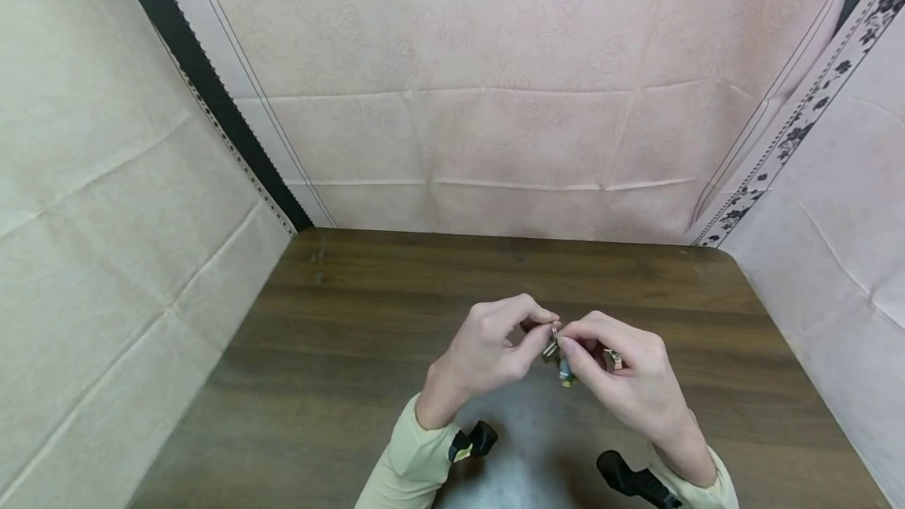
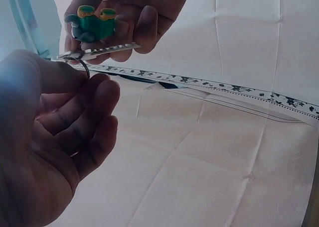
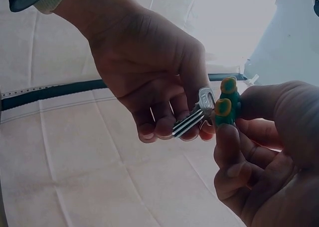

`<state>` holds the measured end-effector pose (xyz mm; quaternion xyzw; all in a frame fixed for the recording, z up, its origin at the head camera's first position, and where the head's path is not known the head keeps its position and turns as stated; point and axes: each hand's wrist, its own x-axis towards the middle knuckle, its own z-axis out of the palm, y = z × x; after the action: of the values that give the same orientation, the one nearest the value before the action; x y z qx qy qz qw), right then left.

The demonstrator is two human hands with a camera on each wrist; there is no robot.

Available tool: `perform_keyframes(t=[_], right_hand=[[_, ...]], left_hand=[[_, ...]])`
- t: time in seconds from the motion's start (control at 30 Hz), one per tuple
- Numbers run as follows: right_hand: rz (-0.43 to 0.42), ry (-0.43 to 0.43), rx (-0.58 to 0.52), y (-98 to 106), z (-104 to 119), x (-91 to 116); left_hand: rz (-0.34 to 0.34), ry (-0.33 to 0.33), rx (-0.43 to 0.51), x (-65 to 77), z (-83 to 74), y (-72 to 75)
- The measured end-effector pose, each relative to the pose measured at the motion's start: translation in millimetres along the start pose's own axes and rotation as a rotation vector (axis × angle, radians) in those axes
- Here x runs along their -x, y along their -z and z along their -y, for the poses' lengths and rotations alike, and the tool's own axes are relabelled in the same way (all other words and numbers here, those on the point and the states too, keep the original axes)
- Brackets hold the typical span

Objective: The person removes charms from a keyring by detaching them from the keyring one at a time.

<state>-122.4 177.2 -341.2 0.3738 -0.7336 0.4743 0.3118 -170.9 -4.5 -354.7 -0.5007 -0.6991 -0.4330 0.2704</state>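
Note:
Over the table, both hands meet at a small metal key ring point(image 1: 555, 331). My left hand point(image 1: 488, 348) pinches this ring between thumb and forefinger, its other fingers loosely curled. A silver key point(image 3: 192, 120) with a grooved blade hangs from it, showing also as a thin strip in the left wrist view. Next to the key is a green figure charm point(image 3: 227, 105) with two orange-rimmed round eyes. My right hand point(image 1: 629, 375) pinches at the charm with thumb and forefinger, the fingertips partly hiding where it joins the ring. In the head view the charm's lower end dangles below those fingertips.
A brown wooden table point(image 1: 353, 320) lies under the hands. Pale patterned cloth point(image 1: 495, 100) hangs behind it, with more at both sides, and a dark strip point(image 1: 212, 85) runs down the left corner. Black wrist straps point(image 1: 481, 440) sit on the light sleeves.

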Motion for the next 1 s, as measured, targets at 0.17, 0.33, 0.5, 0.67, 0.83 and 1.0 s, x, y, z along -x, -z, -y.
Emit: perform_keyframes(t=[0.17, 0.33, 0.5, 0.67, 0.83, 1.0], right_hand=[[0.008, -0.005, -0.009, 0.1, 1.1, -0.1], [0.008, 0.006, -0.031, 0.0, 2.6, -1.0], [0.005, 0.025, -0.045, -0.8, 3.5, -1.9], [0.003, 0.046, -0.052, -1.2, 4.6, -3.1], [0.002, 0.065, -0.044, -1.3, 5.2, -3.4], [-0.008, 0.074, -0.016, -1.7, 4.3, -3.2]], left_hand=[[0.023, 0.032, 0.016, 0.9, -1.0, 0.3], [0.04, 0.051, 0.018, 1.4, -2.2, 0.4], [0.057, 0.067, 0.024, 2.5, -2.3, 0.4], [0.065, 0.083, 0.01, 3.2, -2.1, 0.7], [0.069, 0.099, -0.007, 3.1, -1.8, 0.9], [0.063, 0.104, -0.02, 3.1, -1.1, 0.9]])
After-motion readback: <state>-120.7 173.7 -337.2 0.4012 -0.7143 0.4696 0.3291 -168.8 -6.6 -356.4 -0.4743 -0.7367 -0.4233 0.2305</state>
